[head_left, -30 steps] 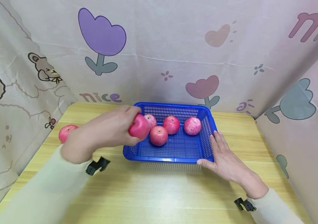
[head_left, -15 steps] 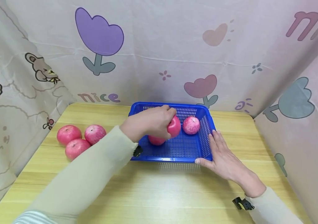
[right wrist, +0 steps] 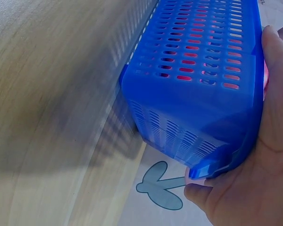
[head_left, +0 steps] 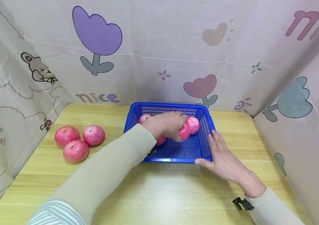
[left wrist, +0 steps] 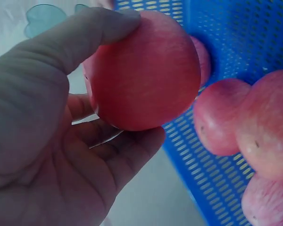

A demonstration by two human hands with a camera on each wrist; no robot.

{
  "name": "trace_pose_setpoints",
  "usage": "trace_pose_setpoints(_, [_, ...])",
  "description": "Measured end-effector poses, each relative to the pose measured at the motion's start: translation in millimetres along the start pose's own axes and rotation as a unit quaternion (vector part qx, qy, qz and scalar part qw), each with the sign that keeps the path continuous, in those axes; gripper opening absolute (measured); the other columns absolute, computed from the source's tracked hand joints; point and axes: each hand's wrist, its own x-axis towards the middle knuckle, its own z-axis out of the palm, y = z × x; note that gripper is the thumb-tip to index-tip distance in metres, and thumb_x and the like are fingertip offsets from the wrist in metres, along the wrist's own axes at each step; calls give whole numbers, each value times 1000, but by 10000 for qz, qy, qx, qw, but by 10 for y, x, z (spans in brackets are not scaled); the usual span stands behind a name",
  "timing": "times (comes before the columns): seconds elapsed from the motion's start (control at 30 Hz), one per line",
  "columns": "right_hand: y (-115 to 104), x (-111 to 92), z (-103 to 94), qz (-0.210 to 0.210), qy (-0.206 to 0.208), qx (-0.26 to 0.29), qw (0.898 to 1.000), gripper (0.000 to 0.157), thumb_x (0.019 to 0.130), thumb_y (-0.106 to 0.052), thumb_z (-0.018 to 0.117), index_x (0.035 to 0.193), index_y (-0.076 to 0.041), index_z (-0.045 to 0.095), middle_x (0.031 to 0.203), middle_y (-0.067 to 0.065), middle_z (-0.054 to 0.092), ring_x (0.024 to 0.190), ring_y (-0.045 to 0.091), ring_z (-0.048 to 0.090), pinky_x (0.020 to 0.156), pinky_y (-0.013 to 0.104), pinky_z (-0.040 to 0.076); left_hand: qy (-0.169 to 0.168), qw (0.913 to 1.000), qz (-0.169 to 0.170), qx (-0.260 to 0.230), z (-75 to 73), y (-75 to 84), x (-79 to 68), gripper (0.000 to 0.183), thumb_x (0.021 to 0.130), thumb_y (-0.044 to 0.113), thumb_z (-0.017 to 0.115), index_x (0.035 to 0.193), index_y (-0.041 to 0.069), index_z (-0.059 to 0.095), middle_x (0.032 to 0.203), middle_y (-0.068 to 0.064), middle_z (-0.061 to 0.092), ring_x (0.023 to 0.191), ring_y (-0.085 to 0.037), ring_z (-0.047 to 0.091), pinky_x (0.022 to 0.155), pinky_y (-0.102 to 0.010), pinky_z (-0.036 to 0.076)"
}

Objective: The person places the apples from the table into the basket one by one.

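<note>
Nearest us, wood-grain table [head_left: 159, 193]. Our right hand [head_left: 227, 161] rests, fingers straight, against right side of blue perforated basket [head_left: 173, 160], thumb at near corner. Three apples [head_left: 76, 151] sit on table, left of basket. Over basket, our left hand [head_left: 171, 124] grips red apple [head_left: 184, 132] near streaked apple [head_left: 194, 125]; we cannot tell whether they touch. Farthest, tulip-printed fabric [head_left: 148, 37].

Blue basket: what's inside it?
Four apples lie inside; the left hand grips a fifth apple, in or just above the basket (unclear which). The head view can't show the floor covered by that hand and its sleeve.
</note>
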Motion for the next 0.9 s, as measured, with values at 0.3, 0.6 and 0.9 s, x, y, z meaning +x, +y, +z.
trace_pose_setpoints(0.3, [-2, 10, 8, -6, -1, 23, 10000, 119, 95, -72, 62, 165, 9, 11, 175, 29, 2, 162, 49, 1, 125, 69, 21, -91, 9997, 48, 241, 161, -43, 205, 80, 93, 43, 73, 156, 2, 44, 140, -15, 62, 126, -27, 60, 112, -37, 52])
trace_pose_setpoints(0.6, [-8, 1, 2, 7, -19, 44, 10000, 117, 95, -70, 62, 165, 9, 11, 175, 29, 1, 162, 49, 0, 125, 69, 21, -95, 9993, -49, 367, 263, -21, 279, 81, 92, 44, 73, 156, 3, 45, 141, -14, 60, 129, -27, 58, 116, -40, 49])
trace_pose_setpoints(0.9, [-5, 8, 5, -3, -11, 18, 10000, 118, 95, -71, 63, 165, 10, 12, 174, 29, 2, 162, 49, 1, 125, 69, 21, -170, 9976, -31, 671, 318, -7, 345, 61, 89, 44, 78, 137, 10, 62, 120, -4, 68, 113, -23, 62, 104, -39, 55])
